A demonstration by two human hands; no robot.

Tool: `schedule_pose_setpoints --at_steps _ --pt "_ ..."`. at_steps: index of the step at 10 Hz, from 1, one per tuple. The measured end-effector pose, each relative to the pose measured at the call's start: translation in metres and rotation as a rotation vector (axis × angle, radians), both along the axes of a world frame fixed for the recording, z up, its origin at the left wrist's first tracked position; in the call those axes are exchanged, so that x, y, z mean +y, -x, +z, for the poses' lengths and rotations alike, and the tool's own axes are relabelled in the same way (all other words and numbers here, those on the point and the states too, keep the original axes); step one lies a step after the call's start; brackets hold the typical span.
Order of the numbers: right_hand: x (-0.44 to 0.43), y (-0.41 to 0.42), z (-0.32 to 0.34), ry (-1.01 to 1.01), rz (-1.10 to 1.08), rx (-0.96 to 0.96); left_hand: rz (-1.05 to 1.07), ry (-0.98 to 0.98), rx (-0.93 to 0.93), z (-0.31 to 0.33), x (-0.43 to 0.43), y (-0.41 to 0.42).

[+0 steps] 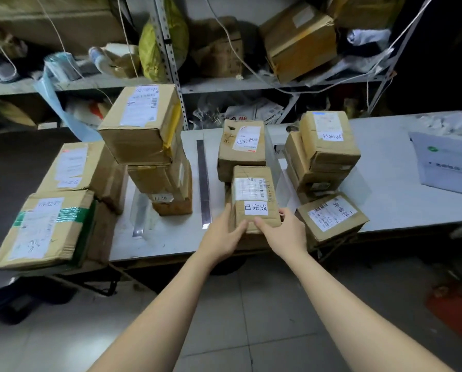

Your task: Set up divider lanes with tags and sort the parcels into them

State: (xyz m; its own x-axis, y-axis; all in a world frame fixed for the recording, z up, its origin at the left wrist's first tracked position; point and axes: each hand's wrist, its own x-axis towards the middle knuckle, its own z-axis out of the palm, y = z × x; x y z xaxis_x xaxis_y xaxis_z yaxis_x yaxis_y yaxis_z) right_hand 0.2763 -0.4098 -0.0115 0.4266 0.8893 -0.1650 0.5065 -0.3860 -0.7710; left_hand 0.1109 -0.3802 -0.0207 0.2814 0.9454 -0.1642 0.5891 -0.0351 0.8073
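Both hands are on one small brown parcel (254,198) near the front edge of the bench (401,200), about dead centre. The left hand (223,236) has its grip wrapped round the near left corner, the right hand (285,232) round the near right corner — so both are grasping it. It's a scuffed cardboard box with a barcode label on top and a white tag (256,207) reading 已完成 stuck below that.

At 12 o'clock from it sits another box (242,149) with the same tag. At 9 o'clock a shiny metal divider strip (204,183) lies flat on the bench, and past that is a tall leaning stack of boxes (149,146). At 3 o'clock there's a box tagged 异常件 (331,214), with more stacked behind it. Far left at 8 o'clock — a box with green tape (46,228).
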Motion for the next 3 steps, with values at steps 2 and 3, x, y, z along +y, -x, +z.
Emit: schedule_pose_setpoints --at_steps 2,3 --pt "-0.018 0.02 0.028 0.007 0.097 -0.293 -0.029 -0.074 0.53 0.029 -0.013 0.06" --pt "-0.027 0.044 0.059 -0.004 0.192 -0.428 -0.01 -0.156 0.674 0.053 -0.017 0.098"
